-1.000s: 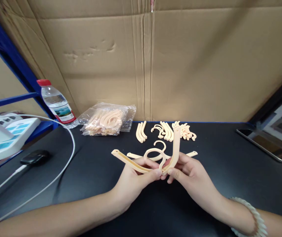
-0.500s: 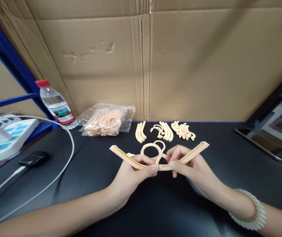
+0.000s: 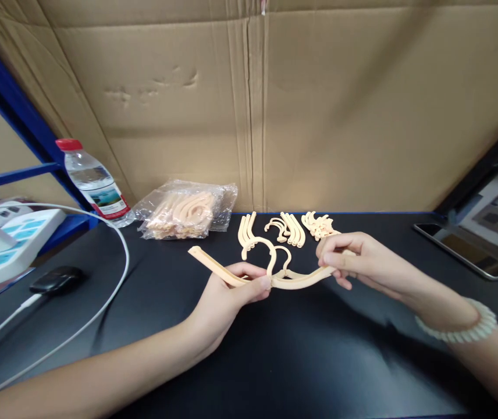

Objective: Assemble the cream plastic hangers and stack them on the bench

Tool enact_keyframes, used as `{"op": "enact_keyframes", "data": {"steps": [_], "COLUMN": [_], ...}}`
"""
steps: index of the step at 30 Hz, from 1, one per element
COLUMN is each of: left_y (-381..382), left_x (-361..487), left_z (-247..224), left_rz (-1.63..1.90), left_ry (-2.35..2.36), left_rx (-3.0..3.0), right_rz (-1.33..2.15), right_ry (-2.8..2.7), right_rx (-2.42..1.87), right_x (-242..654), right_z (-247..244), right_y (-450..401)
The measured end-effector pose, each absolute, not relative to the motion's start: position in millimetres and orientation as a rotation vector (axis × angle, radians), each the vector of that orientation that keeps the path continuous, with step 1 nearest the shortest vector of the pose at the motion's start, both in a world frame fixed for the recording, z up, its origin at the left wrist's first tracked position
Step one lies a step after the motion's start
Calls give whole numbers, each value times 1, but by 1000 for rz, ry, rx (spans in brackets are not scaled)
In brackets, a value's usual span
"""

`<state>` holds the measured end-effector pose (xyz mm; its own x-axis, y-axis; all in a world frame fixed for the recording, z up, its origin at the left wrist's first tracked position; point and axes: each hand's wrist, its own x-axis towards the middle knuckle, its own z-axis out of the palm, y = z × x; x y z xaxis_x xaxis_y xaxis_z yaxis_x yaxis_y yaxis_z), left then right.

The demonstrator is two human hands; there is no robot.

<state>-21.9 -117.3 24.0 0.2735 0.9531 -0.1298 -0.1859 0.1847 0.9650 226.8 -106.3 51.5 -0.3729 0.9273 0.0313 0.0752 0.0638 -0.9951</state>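
A cream plastic clothes hanger (image 3: 295,283), with a curved hook and two arms, is held above the black table. My left hand (image 3: 238,285) is closed round its middle, thumb pressed near the base of the hook. At the far end of the hanger's right arm, my right hand (image 3: 354,259) pinches the tip between thumb and fingers. Behind the held hanger, another hanger (image 3: 283,256) lies on the table, partly hidden. Loose curved arm pieces (image 3: 293,230) and a heap of small hook pieces (image 3: 317,223) lie farther back.
A clear bag of cream parts (image 3: 183,212) and a red-capped water bottle (image 3: 96,183) stand at back left. A power strip (image 3: 22,238), black plug (image 3: 57,280) and white cable (image 3: 129,262) are left. A phone-like slab (image 3: 462,253) lies right, against a cardboard wall (image 3: 340,116).
My right hand has slid outward from near the hanger's middle to the tip of its right arm. The hanger has shifted slightly left and up in view, still in my left hand.
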Motion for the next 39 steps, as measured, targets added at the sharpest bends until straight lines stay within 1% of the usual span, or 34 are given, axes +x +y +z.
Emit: {"op": "enact_keyframes", "data": {"steps": [3, 9, 12, 14, 15, 21, 27, 29, 33, 36, 39], "left_y": [-116, -104, -87, -78, -75, -84, -95, -96, -100, -102, -101], "left_x": [-23, -30, -41, -48, -51, -50, -48, -48, -45, -44, -47], "left_z": [26, 30, 33, 37, 39, 44, 46, 46, 36, 29, 32], "left_rz": [1016, 1029, 900, 690, 641, 752, 915, 840, 517, 394, 303], "left_ry": [942, 968, 901, 845, 835, 819, 1079, 1133, 1139, 1092, 1055], "left_rx": [1013, 1029, 1201, 1468, 1638, 2282, 2403, 2453, 2617, 2733, 2829], "right_rz": [1393, 1065, 989, 1001, 1013, 1075, 1144, 1198, 1316, 1347, 1347], "right_ry": [-1887, -2098, -2165, -2151, -2132, -2005, -1774, -1673, -1544, -1584, -1771], "right_rx": [-1087, -1187, -1244, -1248, -1241, -1241, -1346, -1418, -1509, -1522, -1498], "right_x": [248, 271, 283, 290, 292, 292, 298, 299, 293, 289, 290], "right_z": [58, 64, 64, 62, 61, 58, 56, 55, 52, 50, 48], "right_y": [-97, -88, -83, -80, -78, -76, -74, -72, -71, -71, -69]}}
